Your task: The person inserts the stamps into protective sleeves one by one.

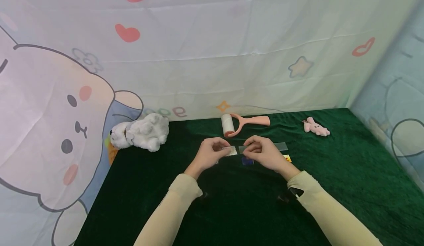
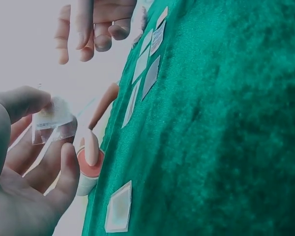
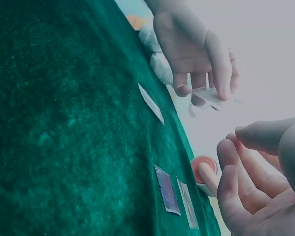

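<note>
My left hand (image 1: 209,153) pinches a small clear plastic packet (image 2: 54,118) between thumb and fingers, raised above the cloth. Something pale shows inside it. Across from it, my right hand (image 1: 263,152) has its thumb tip close to its fingertips, and no object shows between them in the right wrist view. Beneath the right hand lies a small dark blue packet (image 1: 247,161). Close behind that hand are a clear flat strip (image 1: 281,146) and a yellow packet (image 1: 287,158). Another flat square packet (image 2: 119,209) lies on the cloth below the left hand.
Dark green cloth (image 1: 357,187) covers the table. A pink-handled lint roller (image 1: 245,123) lies behind the hands. White plush toy (image 1: 142,131) at the back left, small pink plush (image 1: 316,127) at the back right. A printed curtain (image 1: 212,47) hangs behind the table.
</note>
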Motion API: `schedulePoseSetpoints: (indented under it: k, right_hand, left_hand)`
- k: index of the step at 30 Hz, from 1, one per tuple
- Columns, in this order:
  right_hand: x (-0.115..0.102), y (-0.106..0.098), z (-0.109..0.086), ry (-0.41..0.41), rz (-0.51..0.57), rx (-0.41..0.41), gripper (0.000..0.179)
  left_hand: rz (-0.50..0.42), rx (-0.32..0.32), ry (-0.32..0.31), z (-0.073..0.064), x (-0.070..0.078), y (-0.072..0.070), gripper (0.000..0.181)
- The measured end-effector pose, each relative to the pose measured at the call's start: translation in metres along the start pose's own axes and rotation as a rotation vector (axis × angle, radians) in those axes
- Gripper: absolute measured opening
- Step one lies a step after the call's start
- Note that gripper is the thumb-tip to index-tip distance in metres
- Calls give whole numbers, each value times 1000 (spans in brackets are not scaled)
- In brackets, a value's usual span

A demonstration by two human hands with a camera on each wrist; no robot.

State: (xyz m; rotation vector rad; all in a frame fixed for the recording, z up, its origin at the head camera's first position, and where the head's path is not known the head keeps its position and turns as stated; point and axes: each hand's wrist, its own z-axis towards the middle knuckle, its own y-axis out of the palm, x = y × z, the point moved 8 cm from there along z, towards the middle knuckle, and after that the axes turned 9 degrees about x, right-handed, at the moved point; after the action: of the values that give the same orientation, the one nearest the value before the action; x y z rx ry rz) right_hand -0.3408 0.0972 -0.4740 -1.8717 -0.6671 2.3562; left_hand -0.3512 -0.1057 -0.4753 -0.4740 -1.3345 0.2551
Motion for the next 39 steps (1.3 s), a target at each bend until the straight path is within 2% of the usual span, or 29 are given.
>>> schedulePoseSetpoints:
  k: [7, 19, 27, 32, 39]
  right_hand:
    - [3, -3, -1, 17, -3, 1, 34]
    - [4, -4, -3, 15, -16, -3, 33]
    - [6, -5, -1, 21, -47, 7, 32]
    - [6, -6, -1, 31, -43, 9, 32]
    - [8, -6, -3, 28, -37, 7, 33]
  left_hand:
    - [6, 1, -15, -1, 1, -1, 8]
    - [31, 13, 8, 0, 0, -2, 6]
    - [81, 39, -45, 6, -6, -4, 11]
    - [128, 60, -56, 9, -8, -5, 12]
    - [200, 68, -90, 8, -14, -1, 13]
